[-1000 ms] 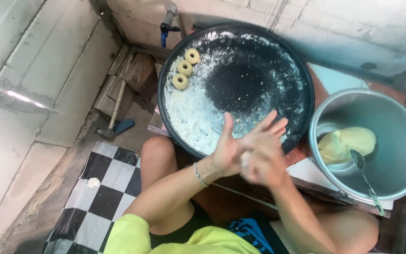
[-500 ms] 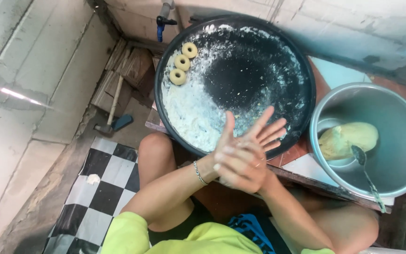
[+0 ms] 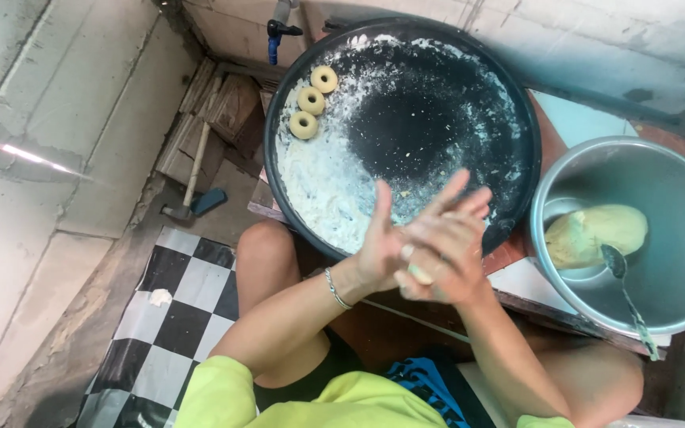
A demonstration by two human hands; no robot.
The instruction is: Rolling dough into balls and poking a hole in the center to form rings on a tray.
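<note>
My left hand (image 3: 382,246) and my right hand (image 3: 449,250) are pressed palm to palm over the near rim of a big round black tray (image 3: 438,119) dusted with flour. A small piece of pale dough (image 3: 418,273) shows between the palms. Three little dough rings (image 3: 311,101) lie in a row at the tray's far left. A silver bracelet (image 3: 334,289) circles my left wrist.
At the right, a metal pot (image 3: 675,261) holds a lump of yellow dough (image 3: 596,234) and a spoon (image 3: 624,277). A hammer (image 3: 188,186) lies on the floor at the left beside wooden planks. A black-and-white checked mat (image 3: 176,309) covers the floor near my knee.
My hands have kept rubbing together around the dough, the right palm sliding over the left. The tray and the pot stay where they were.
</note>
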